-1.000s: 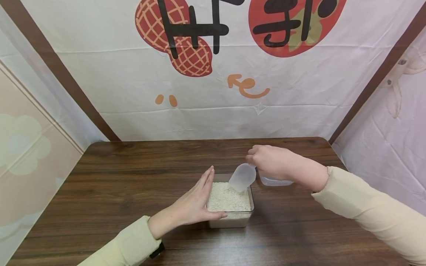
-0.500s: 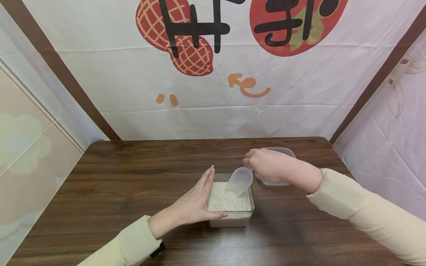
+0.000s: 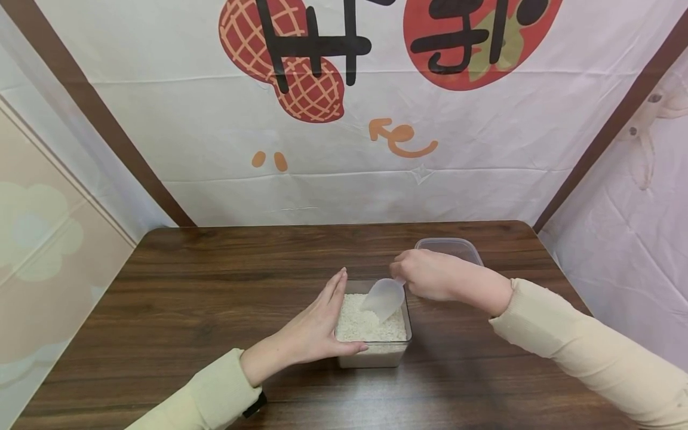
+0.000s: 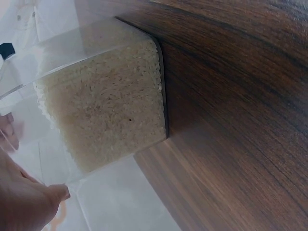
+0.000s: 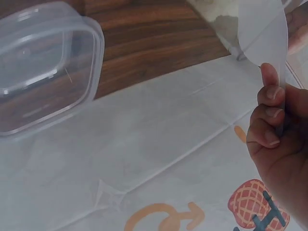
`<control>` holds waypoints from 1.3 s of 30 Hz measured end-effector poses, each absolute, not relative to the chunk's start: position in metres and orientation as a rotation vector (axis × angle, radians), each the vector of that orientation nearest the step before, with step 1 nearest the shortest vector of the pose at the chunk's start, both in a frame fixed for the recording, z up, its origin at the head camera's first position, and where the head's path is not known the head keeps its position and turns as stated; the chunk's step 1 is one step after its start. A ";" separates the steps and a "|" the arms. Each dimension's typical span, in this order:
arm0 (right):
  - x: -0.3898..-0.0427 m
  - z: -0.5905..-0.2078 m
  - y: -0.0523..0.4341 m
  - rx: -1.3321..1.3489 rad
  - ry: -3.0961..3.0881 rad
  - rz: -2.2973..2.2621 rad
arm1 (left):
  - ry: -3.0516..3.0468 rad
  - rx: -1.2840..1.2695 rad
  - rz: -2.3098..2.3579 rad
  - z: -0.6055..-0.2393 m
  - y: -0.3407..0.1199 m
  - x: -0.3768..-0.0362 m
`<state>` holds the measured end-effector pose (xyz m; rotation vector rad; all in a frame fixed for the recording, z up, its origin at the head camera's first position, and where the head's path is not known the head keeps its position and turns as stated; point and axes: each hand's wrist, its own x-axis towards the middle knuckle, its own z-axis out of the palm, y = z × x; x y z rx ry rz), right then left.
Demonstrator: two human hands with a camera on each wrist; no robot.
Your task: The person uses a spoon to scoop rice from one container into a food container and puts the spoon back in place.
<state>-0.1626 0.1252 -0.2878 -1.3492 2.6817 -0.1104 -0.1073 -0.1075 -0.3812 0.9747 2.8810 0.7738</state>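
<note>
A clear square container [image 3: 404,345] filled with white rice [image 3: 355,322] stands on the table, and its rice shows through the wall in the left wrist view. My left hand [image 3: 317,331] rests against it with straight fingers along the left side and the thumb [image 4: 57,192] at the front. My right hand [image 3: 430,275] grips the handle of a translucent white scoop [image 3: 386,298]. The scoop is tilted, its lip dipping into the rice at the back right. In the right wrist view, curled fingers [image 5: 269,115] wrap the scoop's handle.
A clear plastic box [image 5: 94,72] stands behind the right forearm, partly hidden by it in the head view. Dark wood tabletop [image 3: 215,286] surrounds the container. A printed white cloth [image 3: 344,197] hangs along the table's back edge.
My right hand has moved down and left with the scoop, whose lip has gone lower into the rice. More of the clear box shows now. The left hand stays in place.
</note>
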 end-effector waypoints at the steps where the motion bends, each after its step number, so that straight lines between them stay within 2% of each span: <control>1: -0.162 -0.289 0.125 -1.331 2.681 -0.129 | 2.882 0.977 0.777 -0.381 -0.107 -0.107; 9: -0.160 -0.299 0.127 -1.214 2.696 -0.202 | 2.881 0.975 0.790 -0.381 -0.107 -0.107; 39: -0.147 -0.322 0.110 -1.280 2.690 -0.220 | 2.873 0.946 0.812 -0.383 -0.108 -0.107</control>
